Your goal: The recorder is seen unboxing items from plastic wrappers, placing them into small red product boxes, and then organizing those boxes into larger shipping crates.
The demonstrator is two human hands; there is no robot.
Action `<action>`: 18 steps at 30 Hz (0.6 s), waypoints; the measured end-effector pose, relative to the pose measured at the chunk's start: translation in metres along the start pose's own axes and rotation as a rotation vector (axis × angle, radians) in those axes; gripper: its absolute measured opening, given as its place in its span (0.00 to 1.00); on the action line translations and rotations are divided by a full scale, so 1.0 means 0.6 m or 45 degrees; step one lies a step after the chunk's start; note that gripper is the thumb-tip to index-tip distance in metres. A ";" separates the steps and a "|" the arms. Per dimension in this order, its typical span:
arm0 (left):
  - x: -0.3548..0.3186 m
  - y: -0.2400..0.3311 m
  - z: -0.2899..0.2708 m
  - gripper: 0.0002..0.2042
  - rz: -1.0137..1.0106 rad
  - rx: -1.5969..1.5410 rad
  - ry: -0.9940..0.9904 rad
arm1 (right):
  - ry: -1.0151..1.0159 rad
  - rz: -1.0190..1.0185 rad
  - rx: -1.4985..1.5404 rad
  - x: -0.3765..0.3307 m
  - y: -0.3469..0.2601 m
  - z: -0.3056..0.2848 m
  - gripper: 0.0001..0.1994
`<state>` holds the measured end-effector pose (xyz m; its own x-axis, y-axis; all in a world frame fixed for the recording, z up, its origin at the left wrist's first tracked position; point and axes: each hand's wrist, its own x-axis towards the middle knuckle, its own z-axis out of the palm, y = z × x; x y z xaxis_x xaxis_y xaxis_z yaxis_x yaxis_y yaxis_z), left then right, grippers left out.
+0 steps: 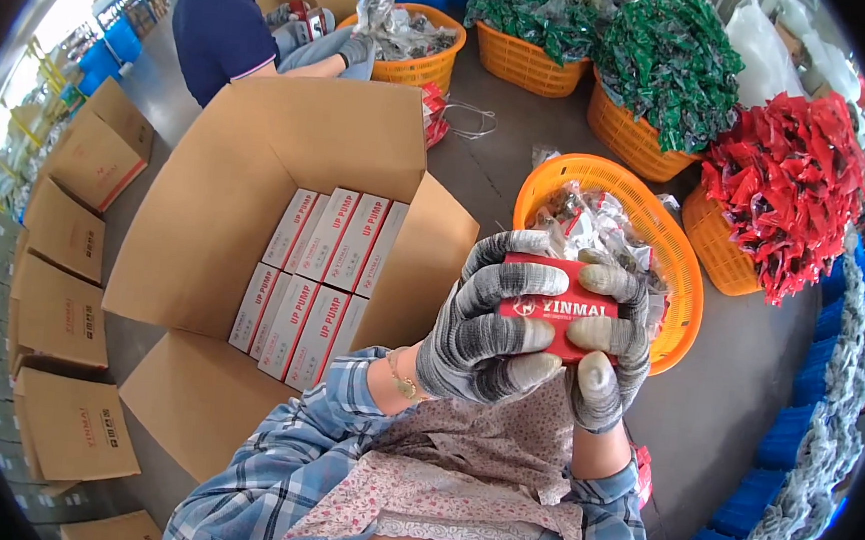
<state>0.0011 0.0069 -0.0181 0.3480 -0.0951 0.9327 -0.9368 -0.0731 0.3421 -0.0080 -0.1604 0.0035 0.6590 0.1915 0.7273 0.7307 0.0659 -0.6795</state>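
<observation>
Both my hands wear grey striped knit gloves and hold one small red box (561,324) in front of me. My left hand (494,320) wraps its fingers over the box's left side. My right hand (611,333) grips the right side, the fingers across its face and one pressed near the lower edge. Behind the box stands an orange plastic basket (689,263) with clear-wrapped metal parts (596,221). To the left, a large open carton (195,223) contains several white-and-red boxes (311,282) in rows. The far side of the red box is hidden.
Orange baskets with green-wrapped parts (667,66) and red-wrapped parts (789,185) stand at the back and right. Closed cartons (71,425) line the left. A co-worker in a dark blue shirt (223,35) sits beyond the open carton. Blue bins (747,503) curve along the right.
</observation>
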 end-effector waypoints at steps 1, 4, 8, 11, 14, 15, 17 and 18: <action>-0.001 -0.003 0.000 0.15 0.047 0.002 -0.011 | -0.026 -0.007 0.040 -0.002 0.002 0.000 0.19; -0.003 -0.010 -0.006 0.16 0.096 0.006 -0.032 | -0.081 -0.014 0.122 -0.008 0.010 -0.001 0.24; -0.040 -0.008 0.008 0.25 -0.154 -0.226 0.128 | -0.201 -0.268 -0.146 -0.011 0.023 -0.001 0.25; -0.080 0.003 0.034 0.42 -0.791 -0.914 0.450 | -0.049 -0.221 -0.312 -0.013 0.017 0.023 0.23; -0.115 -0.010 0.031 0.43 -0.756 -0.685 0.373 | -0.077 -0.399 -0.711 -0.021 0.014 0.039 0.20; -0.120 -0.019 0.020 0.41 -0.735 -0.620 0.471 | -0.046 -0.467 -0.776 -0.022 0.023 0.052 0.21; -0.140 -0.034 -0.036 0.33 -0.810 -0.638 0.760 | -0.030 -0.478 -0.597 -0.034 0.044 0.046 0.26; -0.150 -0.044 -0.080 0.28 -0.898 -0.733 0.961 | 0.002 -0.359 -0.723 -0.046 0.050 0.024 0.26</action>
<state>-0.0073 0.0649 -0.1055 0.8662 0.4119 0.2828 -0.4916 0.6017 0.6295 -0.0068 -0.1495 -0.0386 0.4274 0.2413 0.8713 0.8565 -0.4164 -0.3048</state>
